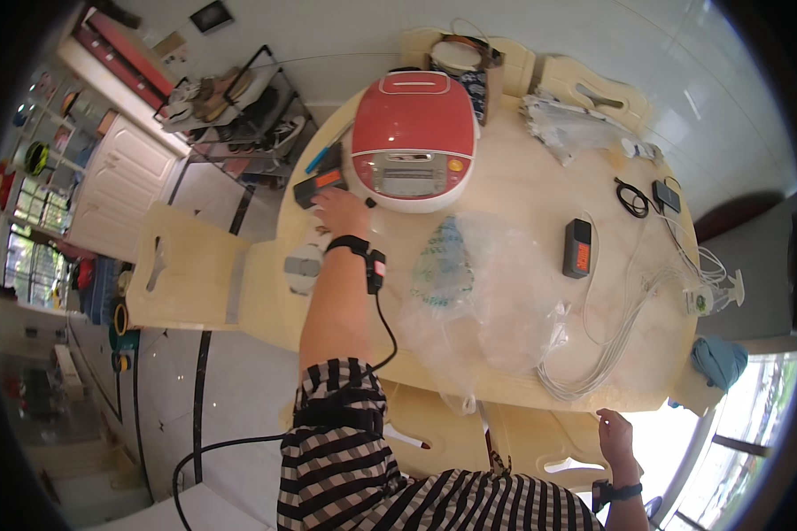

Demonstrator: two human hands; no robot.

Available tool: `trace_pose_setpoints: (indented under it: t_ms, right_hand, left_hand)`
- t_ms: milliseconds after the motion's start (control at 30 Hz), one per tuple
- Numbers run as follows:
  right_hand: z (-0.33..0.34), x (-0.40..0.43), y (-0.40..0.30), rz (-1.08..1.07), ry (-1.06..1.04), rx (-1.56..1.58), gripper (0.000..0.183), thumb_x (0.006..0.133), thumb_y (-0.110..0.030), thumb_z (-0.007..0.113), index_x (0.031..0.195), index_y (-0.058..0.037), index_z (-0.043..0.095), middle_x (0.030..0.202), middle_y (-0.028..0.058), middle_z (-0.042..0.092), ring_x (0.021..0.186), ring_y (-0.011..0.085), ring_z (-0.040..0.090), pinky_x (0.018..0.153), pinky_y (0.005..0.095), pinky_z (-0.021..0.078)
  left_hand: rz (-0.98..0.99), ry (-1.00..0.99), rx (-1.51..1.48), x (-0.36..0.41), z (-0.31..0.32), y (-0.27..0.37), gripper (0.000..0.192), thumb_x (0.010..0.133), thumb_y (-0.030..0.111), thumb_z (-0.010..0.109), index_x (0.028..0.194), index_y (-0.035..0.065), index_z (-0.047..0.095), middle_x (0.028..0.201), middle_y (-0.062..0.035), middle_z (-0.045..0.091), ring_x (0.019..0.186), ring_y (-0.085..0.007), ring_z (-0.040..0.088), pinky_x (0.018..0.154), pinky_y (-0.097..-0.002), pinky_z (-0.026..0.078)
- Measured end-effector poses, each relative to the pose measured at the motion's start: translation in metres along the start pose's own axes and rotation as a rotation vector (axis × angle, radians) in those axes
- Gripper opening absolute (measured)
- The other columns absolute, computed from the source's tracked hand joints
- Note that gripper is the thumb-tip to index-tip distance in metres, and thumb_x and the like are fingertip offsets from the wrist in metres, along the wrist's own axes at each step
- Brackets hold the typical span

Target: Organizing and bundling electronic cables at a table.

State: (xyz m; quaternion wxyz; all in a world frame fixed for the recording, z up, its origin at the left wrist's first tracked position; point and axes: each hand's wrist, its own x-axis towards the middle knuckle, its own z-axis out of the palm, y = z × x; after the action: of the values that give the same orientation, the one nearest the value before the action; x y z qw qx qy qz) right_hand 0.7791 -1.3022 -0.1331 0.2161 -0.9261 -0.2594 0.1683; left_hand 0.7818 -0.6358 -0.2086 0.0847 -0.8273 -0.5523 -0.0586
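My left hand (341, 214) reaches over the table, its fingers on the near edge of a black box with an orange display or label (320, 186). The hand hides part of this box, and whether the fingers grip it cannot be made out. Just to its right stands a red and white rice cooker (413, 126) with its lid down. My right hand (616, 437) hangs at the table's front edge, fingers bent, with no object seen in it. Crumpled clear plastic bags (505, 292) lie between the hands. A similar black box (577, 248) lies farther right.
White cables (611, 365) loop across the right of the cream table (505, 166), near a clear pump bottle (704, 300). Behind the cooker stands a bag (491, 79). Cream chairs (186, 265) surround the table. A black cable runs from my left wrist strap (349, 243).
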Motion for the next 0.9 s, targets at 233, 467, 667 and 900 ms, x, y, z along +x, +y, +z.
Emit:
trace_pose_setpoints:
  t_ms: [233,467,667,900]
  right_hand:
    - [-0.026,-0.038,-0.006,0.269,0.077,-0.089,0.014,0.081,-0.002,0.054,0.091,-0.0035,0.062,0.079,0.0178,0.064,0.070,0.0348,0.062,0.064,0.0393,0.0498]
    - [-0.028,-0.008,-0.024,0.247,-0.005,-0.082,0.015,0.083,-0.006,0.053,0.094,-0.0051,0.062,0.082,0.0144,0.065,0.071,0.0327,0.062,0.064,0.0396,0.0502]
    - [-0.023,0.019,-0.036,0.108,-0.028,-0.053,0.017,0.080,-0.004,0.055,0.096,-0.0063,0.061,0.081,0.0116,0.064,0.071,0.0293,0.062,0.062,0.0367,0.0508]
    - [0.023,0.086,-0.037,-0.046,-0.109,-0.086,0.016,0.081,-0.011,0.052,0.095,-0.0082,0.060,0.083,0.0091,0.063,0.078,0.0286,0.062,0.066,0.0399,0.0502]
  left_hand:
    - [0.228,0.097,0.009,0.040,0.011,0.027,0.048,0.076,0.041,0.058,0.113,0.0114,0.051,0.110,-0.0093,0.048,0.113,-0.0287,0.040,0.085,-0.0526,0.038]
    - [0.395,-0.148,-0.027,0.087,0.031,-0.014,0.052,0.078,0.045,0.062,0.113,0.0085,0.052,0.113,-0.0165,0.053,0.104,-0.0351,0.053,0.077,-0.0486,0.050]
    - [0.470,0.008,0.025,0.090,0.061,-0.023,0.049,0.082,0.040,0.057,0.120,0.0102,0.051,0.112,-0.0176,0.055,0.099,-0.0372,0.055,0.074,-0.0497,0.049]
    - [0.482,-0.133,-0.251,0.071,0.040,-0.030,0.045,0.087,0.036,0.053,0.120,0.0064,0.049,0.105,-0.0235,0.059,0.088,-0.0409,0.058,0.075,-0.0492,0.049]
